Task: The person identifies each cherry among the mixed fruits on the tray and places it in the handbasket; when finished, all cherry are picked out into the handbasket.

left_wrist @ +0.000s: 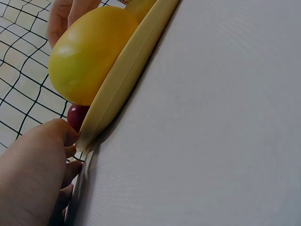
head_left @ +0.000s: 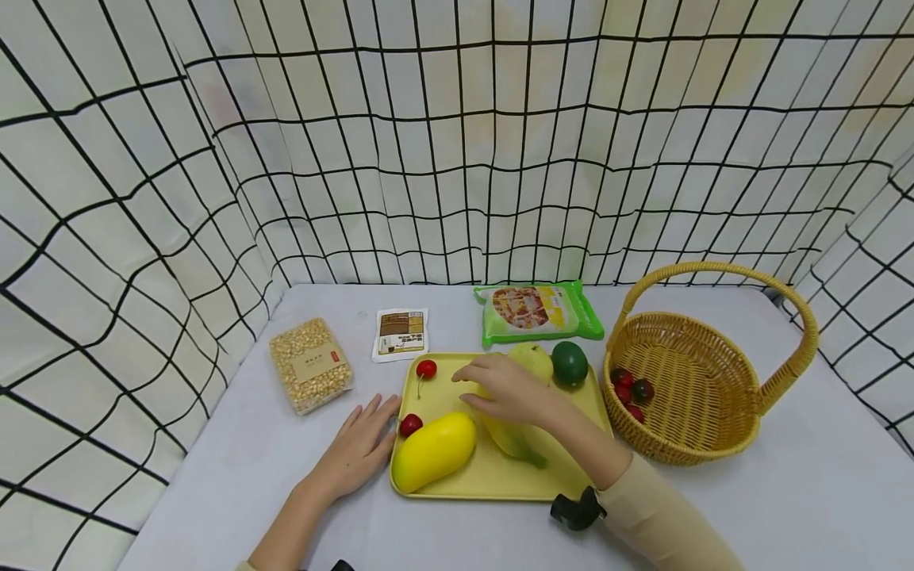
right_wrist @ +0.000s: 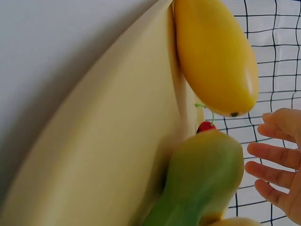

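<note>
My left hand (head_left: 360,448) lies on the table with fingers extended, right at the left rim of a yellow tray (head_left: 500,485). Inside that corner sit a red cherry (head_left: 410,425) and a plump yellow mango (head_left: 435,452). Another cherry (head_left: 426,369), with a stem, is near the tray's far left corner. My right hand (head_left: 503,388) hovers over the middle of the tray, fingers spread and holding nothing. Beneath it, partly hidden, is a yellow fruit with a green narrow end (right_wrist: 202,169). Behind the hand are a yellow-green round fruit (head_left: 531,361) and a dark green fruit (head_left: 569,363).
A wicker basket (head_left: 685,444) with a tall handle stands right of the tray, several dark red fruits (head_left: 623,385) inside. Toward the back lie a green food packet (head_left: 535,311) and a small white-brown sachet (head_left: 401,334). A bag of yellow kernels (head_left: 310,365) is at left.
</note>
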A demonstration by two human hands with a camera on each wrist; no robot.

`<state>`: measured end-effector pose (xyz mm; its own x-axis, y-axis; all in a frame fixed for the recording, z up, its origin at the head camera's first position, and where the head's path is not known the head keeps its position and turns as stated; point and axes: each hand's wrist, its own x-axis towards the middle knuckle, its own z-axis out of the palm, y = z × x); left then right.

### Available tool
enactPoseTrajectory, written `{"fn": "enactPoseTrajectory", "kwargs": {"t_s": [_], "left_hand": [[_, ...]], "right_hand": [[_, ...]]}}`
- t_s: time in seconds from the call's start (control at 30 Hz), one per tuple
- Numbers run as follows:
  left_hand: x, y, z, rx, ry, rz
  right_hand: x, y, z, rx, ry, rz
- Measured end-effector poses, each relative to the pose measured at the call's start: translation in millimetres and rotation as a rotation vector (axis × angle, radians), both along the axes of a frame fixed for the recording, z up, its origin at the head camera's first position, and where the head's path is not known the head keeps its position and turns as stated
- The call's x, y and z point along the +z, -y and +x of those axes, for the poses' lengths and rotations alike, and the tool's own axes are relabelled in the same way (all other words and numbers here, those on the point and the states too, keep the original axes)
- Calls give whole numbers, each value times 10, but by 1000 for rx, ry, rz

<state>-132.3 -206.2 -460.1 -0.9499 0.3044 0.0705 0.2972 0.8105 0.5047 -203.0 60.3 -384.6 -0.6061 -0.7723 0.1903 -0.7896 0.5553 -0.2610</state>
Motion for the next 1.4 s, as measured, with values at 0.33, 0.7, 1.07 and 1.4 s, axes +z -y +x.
{"fn": "enactPoseTrajectory", "kwargs": {"t_s": [0.33,0.7,1.07,1.4], "left_hand": [[11,0,2,3,1,1],[23,1,8,8,12,3],[7,7,10,-6,-14,3],[3,10,13,-8,-27,6]], "right_hand": [[-81,222,-135,49,231,20],[-140,415,-185,134,327,8],[-207,472,-196,191,440,13],[-249,521,-167,232,410,9]]}}
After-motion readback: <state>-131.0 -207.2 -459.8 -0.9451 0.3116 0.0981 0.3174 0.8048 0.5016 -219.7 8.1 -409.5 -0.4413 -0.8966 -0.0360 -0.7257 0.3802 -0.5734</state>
